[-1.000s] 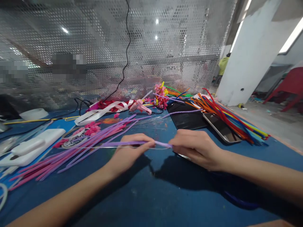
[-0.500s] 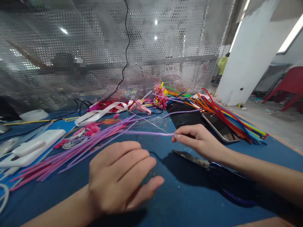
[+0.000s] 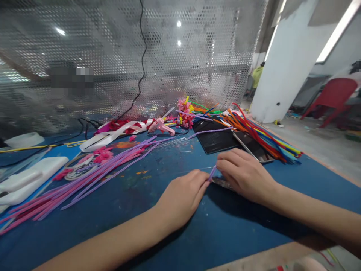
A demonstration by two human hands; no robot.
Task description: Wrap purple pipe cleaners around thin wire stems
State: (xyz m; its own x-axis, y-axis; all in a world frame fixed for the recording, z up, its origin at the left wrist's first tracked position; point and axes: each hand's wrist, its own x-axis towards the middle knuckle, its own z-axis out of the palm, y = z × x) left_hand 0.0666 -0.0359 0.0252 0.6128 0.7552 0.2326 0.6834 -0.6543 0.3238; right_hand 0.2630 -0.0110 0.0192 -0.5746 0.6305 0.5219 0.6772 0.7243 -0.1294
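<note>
A short bit of purple pipe cleaner [image 3: 212,174] shows between my two hands, bent over at a slant. The fingertips of my left hand [image 3: 183,197] pinch its lower end. Curled fingers of my right hand [image 3: 245,174] close on its upper end; the rest is hidden behind the fingers. Below my right hand the metal blades of a pair of scissors [image 3: 222,183] peek out, their handles covered by the hand and arm. To the left lies a loose bundle of pink and purple pipe cleaners [image 3: 104,175].
Across the back stand a pink glue gun [image 3: 162,127], white ribbon [image 3: 113,139] and a pipe-cleaner flower bunch [image 3: 185,113]. Multicoloured pipe cleaners [image 3: 262,135] lie over a phone [image 3: 251,145] at right. A white device [image 3: 36,178] sits at left; a perforated metal screen [image 3: 113,56] rises behind.
My left hand has moved right and forward to meet my right hand and now pinches the pipe cleaner. The stretched purple length is now folded between the hands. The view has shifted slightly right.
</note>
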